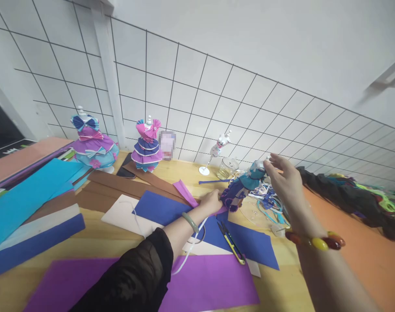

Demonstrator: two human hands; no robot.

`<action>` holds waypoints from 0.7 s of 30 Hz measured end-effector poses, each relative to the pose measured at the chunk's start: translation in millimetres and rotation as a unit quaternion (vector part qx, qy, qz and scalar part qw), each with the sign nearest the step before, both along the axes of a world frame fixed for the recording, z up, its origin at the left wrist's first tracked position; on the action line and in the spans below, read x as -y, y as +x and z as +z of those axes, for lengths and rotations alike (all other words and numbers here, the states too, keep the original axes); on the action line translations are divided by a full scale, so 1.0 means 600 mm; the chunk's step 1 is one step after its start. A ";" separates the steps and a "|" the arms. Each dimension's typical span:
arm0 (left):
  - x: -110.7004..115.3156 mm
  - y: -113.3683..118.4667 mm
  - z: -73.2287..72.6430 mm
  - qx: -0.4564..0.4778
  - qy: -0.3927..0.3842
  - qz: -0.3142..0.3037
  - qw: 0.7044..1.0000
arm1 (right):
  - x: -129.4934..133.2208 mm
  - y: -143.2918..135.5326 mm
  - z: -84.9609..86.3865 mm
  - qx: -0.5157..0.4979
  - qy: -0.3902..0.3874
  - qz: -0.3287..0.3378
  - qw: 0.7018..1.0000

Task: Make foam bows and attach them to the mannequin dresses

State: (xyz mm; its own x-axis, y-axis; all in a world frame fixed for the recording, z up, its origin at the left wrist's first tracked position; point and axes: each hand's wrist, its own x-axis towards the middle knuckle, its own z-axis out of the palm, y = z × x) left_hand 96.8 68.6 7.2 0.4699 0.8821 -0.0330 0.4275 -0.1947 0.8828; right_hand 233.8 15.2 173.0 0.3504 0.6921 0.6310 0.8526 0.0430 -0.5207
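Note:
A small dress form in a teal and navy ruffled dress (239,186) leans to the right between my hands. My left hand (211,203), with a jade bangle at the wrist, is closed at the lower end of its skirt; the fingertips are partly hidden. At the neck, my right hand (284,175) has thumb and fingers around the white knob. A pink-purple fabric strip (185,193) lies beside my left hand. Below it are blue fabric sheets (256,242), with yellow-handled thread snips (231,245) on top. A white ribbon (186,258) trails under my left wrist.
Two dressed forms, one wide-skirted (95,149) and one tiered (147,149), stand at the back left. A bare form (217,149) and a glass jar (229,168) are behind. Purple fabric (213,286) lies in front. Ribbons (270,203) and orange fabric (353,242) are rightward.

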 end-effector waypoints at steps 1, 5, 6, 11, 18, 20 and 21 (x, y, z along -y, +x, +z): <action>-0.001 0.001 -0.002 -0.003 -0.001 0.000 1.000 | -0.008 0.002 0.004 0.012 -0.016 0.008 1.000; -0.004 0.003 -0.008 -0.014 0.009 -0.007 1.000 | -0.026 0.011 0.004 0.039 -0.034 0.019 0.998; -0.005 0.004 -0.010 -0.017 0.012 -0.009 1.000 | -0.027 0.013 0.003 0.044 -0.030 0.013 0.998; -0.009 0.008 -0.019 -0.012 0.009 -0.004 1.000 | -0.029 0.023 0.004 0.060 -0.017 0.001 0.998; -0.021 0.021 -0.027 0.171 -0.218 0.072 0.958 | -0.037 0.040 0.036 0.063 -0.006 -0.030 0.998; -0.022 0.024 -0.019 0.211 -0.264 0.066 0.939 | -0.036 0.042 0.055 0.057 0.005 -0.033 0.998; -0.022 0.025 -0.013 0.230 -0.272 0.062 0.932 | -0.035 0.042 0.066 0.054 0.009 -0.034 0.998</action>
